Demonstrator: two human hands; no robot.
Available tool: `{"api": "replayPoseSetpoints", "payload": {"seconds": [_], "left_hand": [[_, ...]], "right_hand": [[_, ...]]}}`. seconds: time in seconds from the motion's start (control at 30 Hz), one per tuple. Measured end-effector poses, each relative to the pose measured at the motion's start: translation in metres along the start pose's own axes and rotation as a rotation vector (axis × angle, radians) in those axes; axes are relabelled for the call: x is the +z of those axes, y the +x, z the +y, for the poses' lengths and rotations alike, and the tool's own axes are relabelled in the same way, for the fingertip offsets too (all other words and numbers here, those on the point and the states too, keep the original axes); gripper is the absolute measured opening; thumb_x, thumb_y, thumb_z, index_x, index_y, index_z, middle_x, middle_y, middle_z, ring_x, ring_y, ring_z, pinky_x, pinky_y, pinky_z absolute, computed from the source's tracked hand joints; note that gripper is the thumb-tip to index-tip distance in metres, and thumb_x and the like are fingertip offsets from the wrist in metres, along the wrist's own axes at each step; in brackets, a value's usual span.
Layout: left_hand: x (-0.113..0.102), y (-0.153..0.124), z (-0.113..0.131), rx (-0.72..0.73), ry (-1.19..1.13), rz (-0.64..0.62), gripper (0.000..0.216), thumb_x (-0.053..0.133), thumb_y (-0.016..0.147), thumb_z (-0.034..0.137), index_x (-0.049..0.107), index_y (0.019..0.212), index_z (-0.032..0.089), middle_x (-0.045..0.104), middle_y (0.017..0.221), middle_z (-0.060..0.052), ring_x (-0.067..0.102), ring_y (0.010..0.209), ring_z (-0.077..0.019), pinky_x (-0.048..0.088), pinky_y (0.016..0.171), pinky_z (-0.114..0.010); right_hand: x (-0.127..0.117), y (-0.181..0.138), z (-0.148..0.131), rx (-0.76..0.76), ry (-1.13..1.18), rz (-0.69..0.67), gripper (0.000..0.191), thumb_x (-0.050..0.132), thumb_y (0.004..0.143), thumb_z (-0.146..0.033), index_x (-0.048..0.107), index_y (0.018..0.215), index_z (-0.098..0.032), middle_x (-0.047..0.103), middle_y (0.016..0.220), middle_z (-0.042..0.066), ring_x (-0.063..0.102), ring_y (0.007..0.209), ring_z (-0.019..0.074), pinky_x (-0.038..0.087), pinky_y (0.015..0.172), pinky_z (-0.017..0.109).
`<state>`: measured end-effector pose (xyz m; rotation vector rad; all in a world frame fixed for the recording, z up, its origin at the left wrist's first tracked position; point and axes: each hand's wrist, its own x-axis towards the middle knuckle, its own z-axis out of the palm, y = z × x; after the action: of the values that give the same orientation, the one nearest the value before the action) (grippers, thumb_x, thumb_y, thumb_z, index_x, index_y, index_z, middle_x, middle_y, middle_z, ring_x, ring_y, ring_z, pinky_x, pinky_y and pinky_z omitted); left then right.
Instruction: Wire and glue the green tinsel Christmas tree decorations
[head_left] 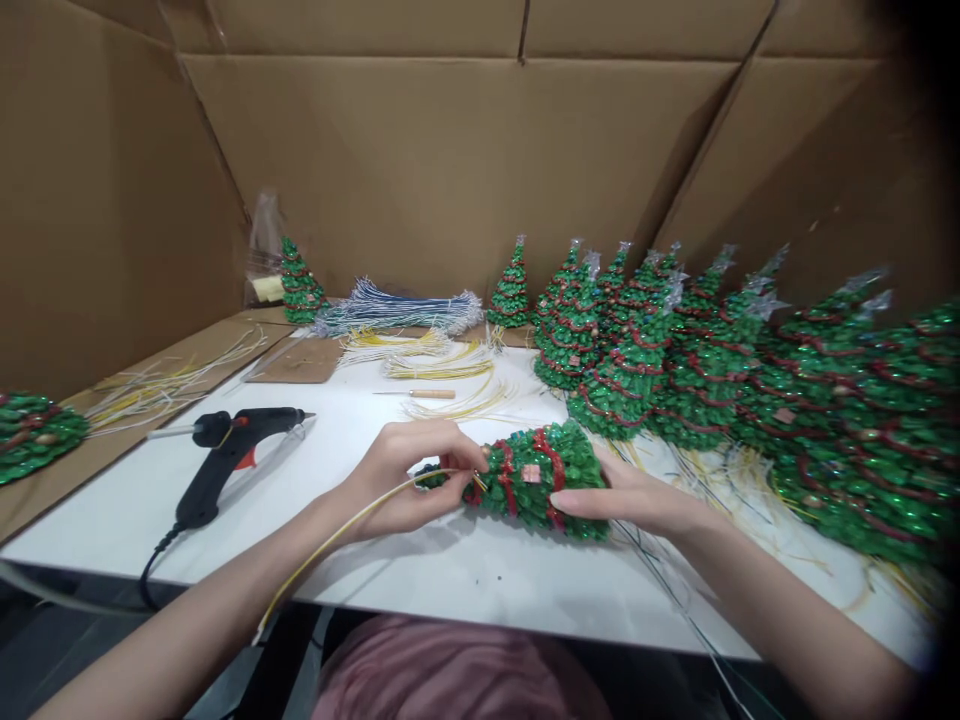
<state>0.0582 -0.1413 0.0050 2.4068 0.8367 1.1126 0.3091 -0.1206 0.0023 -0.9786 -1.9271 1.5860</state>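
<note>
A small green Christmas tree with red garland lies on its side over the white table, its tip pointing left and its base to the right. My right hand grips it near the base, thumb on the front. At the upper part of the tree, my left hand pinches a yellow and white wire between thumb and forefinger, its end touching the tree's side. The wire's long tail hangs down across my left forearm. Thin dark and white wires trail out from below the base.
A black glue gun lies at left, its cord over the edge. Behind my hands are an awl, yellow-white wire bundles and a blue-white bundle. Several decorated trees stand at right; cardboard walls enclose the table.
</note>
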Motion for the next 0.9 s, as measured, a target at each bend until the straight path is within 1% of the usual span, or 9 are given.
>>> {"api": "replayPoseSetpoints", "payload": {"seconds": [0.13, 0.3, 0.4, 0.5, 0.7, 0.77, 0.9], "left_hand": [[0.003, -0.003, -0.003, 0.091, 0.117, -0.009, 0.018, 0.049, 0.075, 0.006, 0.062, 0.082, 0.017, 0.064, 0.071, -0.002, 0.056, 0.064, -0.0110, 0.045, 0.063, -0.022], [0.004, -0.007, -0.008, 0.218, 0.287, -0.059, 0.022, 0.048, 0.078, 0.004, 0.060, 0.091, 0.017, 0.064, 0.075, -0.004, 0.052, 0.065, -0.0126, 0.041, 0.062, -0.025], [0.004, -0.009, -0.011, 0.236, 0.346, -0.061, 0.024, 0.047, 0.079, 0.005, 0.059, 0.096, 0.018, 0.064, 0.076, -0.004, 0.051, 0.066, -0.0131, 0.040, 0.062, -0.025], [0.006, -0.012, -0.014, 0.257, 0.403, -0.052, 0.024, 0.047, 0.080, 0.007, 0.060, 0.097, 0.018, 0.064, 0.076, -0.004, 0.052, 0.067, -0.0139, 0.040, 0.062, -0.026], [0.011, -0.016, -0.016, 0.324, 0.464, -0.057, 0.018, 0.049, 0.079, 0.007, 0.060, 0.088, 0.018, 0.063, 0.073, -0.004, 0.051, 0.065, -0.0143, 0.039, 0.060, -0.026], [0.012, -0.017, -0.016, 0.321, 0.465, -0.047, 0.019, 0.049, 0.078, 0.006, 0.059, 0.089, 0.018, 0.062, 0.072, -0.004, 0.049, 0.063, -0.0139, 0.038, 0.059, -0.026], [0.013, -0.016, -0.016, 0.299, 0.397, 0.019, 0.019, 0.051, 0.076, 0.005, 0.057, 0.090, 0.017, 0.058, 0.068, -0.002, 0.046, 0.061, -0.0130, 0.037, 0.057, -0.025]], "right_hand": [[0.004, 0.008, -0.001, 0.010, 0.050, -0.018, 0.053, 0.071, 0.067, -0.042, 0.060, 0.114, -0.019, 0.065, 0.111, 0.006, 0.058, 0.103, 0.0246, 0.047, 0.090, 0.039], [0.004, 0.018, -0.001, -0.056, 0.128, -0.125, 0.056, 0.072, 0.069, -0.033, 0.057, 0.121, -0.019, 0.065, 0.114, 0.005, 0.057, 0.107, 0.0216, 0.041, 0.097, 0.037], [0.004, 0.021, -0.001, -0.077, 0.136, -0.169, 0.053, 0.071, 0.072, -0.030, 0.057, 0.122, -0.019, 0.066, 0.112, 0.005, 0.058, 0.107, 0.0206, 0.040, 0.099, 0.037], [0.005, 0.022, 0.000, -0.069, 0.141, -0.168, 0.053, 0.070, 0.073, -0.030, 0.056, 0.123, -0.021, 0.066, 0.113, 0.004, 0.058, 0.107, 0.0203, 0.039, 0.100, 0.038], [0.008, 0.020, 0.002, -0.051, 0.171, -0.147, 0.052, 0.071, 0.072, -0.030, 0.058, 0.122, -0.021, 0.064, 0.117, 0.004, 0.058, 0.105, 0.0203, 0.039, 0.099, 0.037], [0.008, 0.020, 0.003, -0.051, 0.171, -0.138, 0.052, 0.071, 0.072, -0.030, 0.058, 0.122, -0.022, 0.064, 0.117, 0.004, 0.058, 0.105, 0.0199, 0.040, 0.099, 0.037], [0.008, 0.021, 0.003, -0.078, 0.181, -0.143, 0.052, 0.071, 0.071, -0.029, 0.058, 0.121, -0.021, 0.065, 0.114, 0.004, 0.059, 0.102, 0.0197, 0.040, 0.099, 0.038]]}}
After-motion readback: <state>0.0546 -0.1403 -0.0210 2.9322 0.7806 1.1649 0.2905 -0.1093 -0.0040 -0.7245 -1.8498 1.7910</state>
